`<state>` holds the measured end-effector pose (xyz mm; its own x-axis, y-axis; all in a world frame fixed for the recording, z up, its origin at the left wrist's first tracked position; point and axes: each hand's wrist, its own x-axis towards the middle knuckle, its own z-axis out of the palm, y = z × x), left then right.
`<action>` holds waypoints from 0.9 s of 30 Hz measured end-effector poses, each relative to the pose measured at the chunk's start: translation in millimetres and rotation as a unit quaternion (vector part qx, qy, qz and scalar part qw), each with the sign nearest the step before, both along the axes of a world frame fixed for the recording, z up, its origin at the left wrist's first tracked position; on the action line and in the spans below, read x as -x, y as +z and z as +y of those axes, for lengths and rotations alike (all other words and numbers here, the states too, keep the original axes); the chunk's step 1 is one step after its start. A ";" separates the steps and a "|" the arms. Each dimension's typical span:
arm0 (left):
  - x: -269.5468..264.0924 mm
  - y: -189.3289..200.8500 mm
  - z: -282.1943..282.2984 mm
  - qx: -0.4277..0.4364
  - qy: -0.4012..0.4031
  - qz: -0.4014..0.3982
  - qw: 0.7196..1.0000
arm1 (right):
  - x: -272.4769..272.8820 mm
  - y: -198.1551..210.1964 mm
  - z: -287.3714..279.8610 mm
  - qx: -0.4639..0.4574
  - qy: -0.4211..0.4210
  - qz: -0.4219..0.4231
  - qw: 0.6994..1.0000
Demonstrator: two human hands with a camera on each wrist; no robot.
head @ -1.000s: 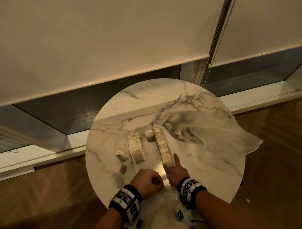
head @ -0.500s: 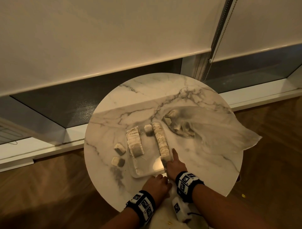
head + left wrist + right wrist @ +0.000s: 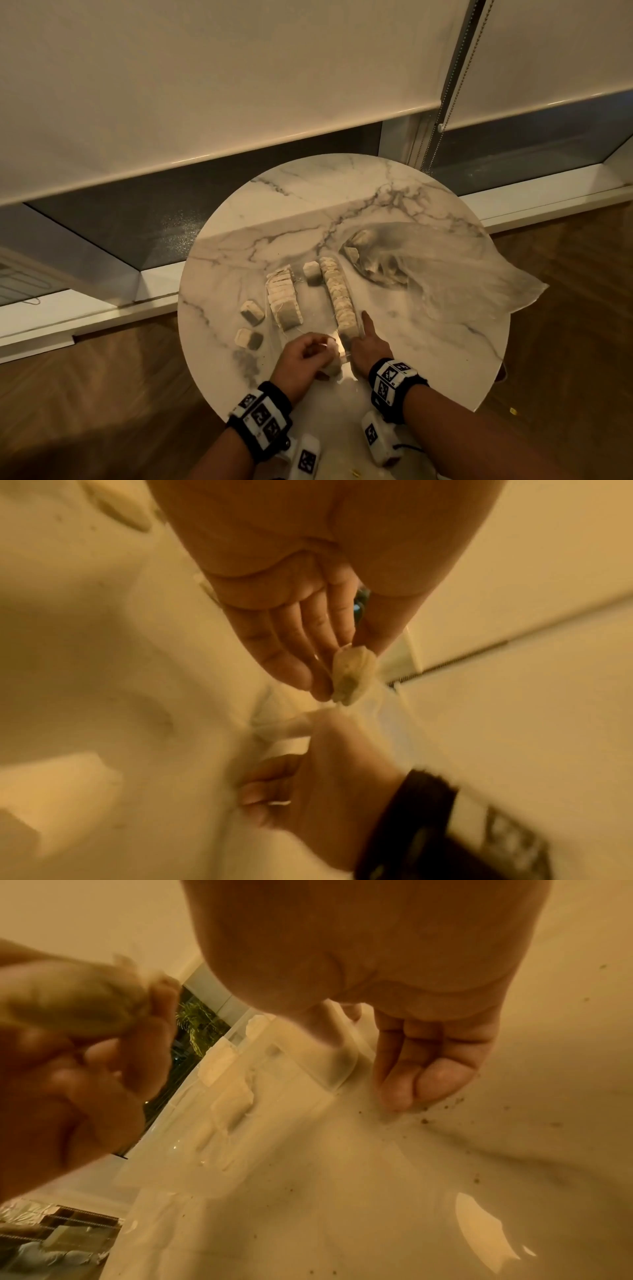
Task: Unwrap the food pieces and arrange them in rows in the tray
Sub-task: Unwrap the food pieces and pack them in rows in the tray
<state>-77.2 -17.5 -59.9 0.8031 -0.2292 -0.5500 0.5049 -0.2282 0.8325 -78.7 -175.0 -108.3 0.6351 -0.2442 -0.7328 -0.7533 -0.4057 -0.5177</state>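
Marble table (image 3: 308, 212), food piece (image 3: 352, 674) between left fingers (image 3: 291, 666)

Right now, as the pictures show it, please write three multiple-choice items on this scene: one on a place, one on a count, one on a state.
1. Where does the crumpled clear plastic bag lie on the round marble table?
A. to the right of the clear plastic tray
B. to the left of the tray
C. on the floor

2. How many long rows of pale food pieces stand in the tray?
A. two
B. four
C. none

3. What is the left hand doing?
A. lying flat and empty on the table
B. pinching a small pale wrapped piece
C. pulling the blind cord

Answers: 1 A, the bag spreads from the tray's right side to the table edge. 2 A, a left row and a right row, with one single piece between. 3 B, the left wrist view shows thumb and fingertips closed on the piece.
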 end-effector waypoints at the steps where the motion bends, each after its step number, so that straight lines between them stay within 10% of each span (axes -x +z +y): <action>1: -6.9 4.0 -0.5 0.034 0.050 0.046 0.997 | -0.1 -0.4 0.4 -0.002 -0.002 0.001 1.000; 7: -44.5 7.9 4.3 0.200 0.217 0.275 0.915 | -0.2 -0.3 -0.8 0.008 0.006 -0.004 1.000; 20: -89.8 -6.1 -14.5 -0.039 0.125 0.056 0.990 | -5.0 -6.6 0.4 0.014 -0.018 -0.012 1.000; 27: -101.9 -13.1 -10.1 -0.218 0.016 -0.077 0.973 | -1.1 -4.7 -2.2 0.011 -0.024 -0.036 0.999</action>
